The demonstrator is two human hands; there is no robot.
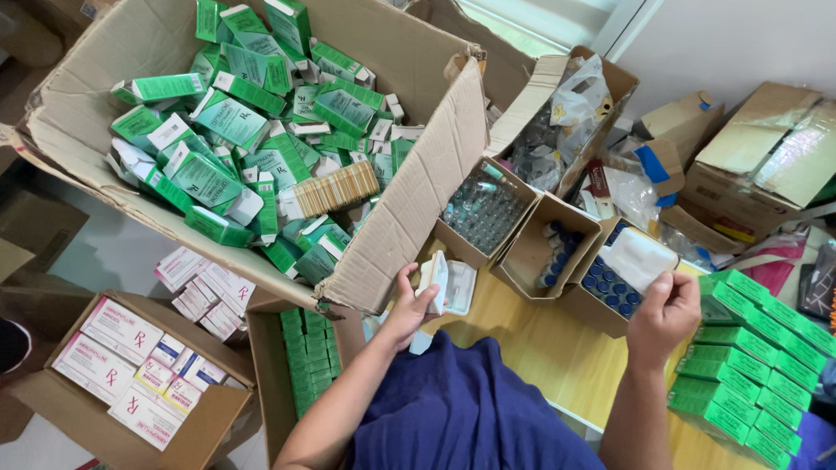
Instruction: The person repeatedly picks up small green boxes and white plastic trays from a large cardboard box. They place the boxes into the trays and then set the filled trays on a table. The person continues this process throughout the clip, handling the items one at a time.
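My left hand (407, 305) holds a small white carton (435, 278) with its flap open, just in front of a big cardboard box (410, 206). That box is full of loose green and white cartons (243, 152). My right hand (664, 312) is closed near a small open box of blue-capped vials (608, 286); I cannot tell what its fingers pinch. A neat stack of green cartons (750, 372) sits on the wooden table (563, 364) right of that hand.
Small open boxes of vials (483, 210) stand behind my hands. On the floor at left are a box of white and pink cartons (130, 373), loose white cartons (204, 291) and a box of green cartons (309, 352). More cardboard boxes (769, 156) and plastic bags (574, 101) crowd the back right.
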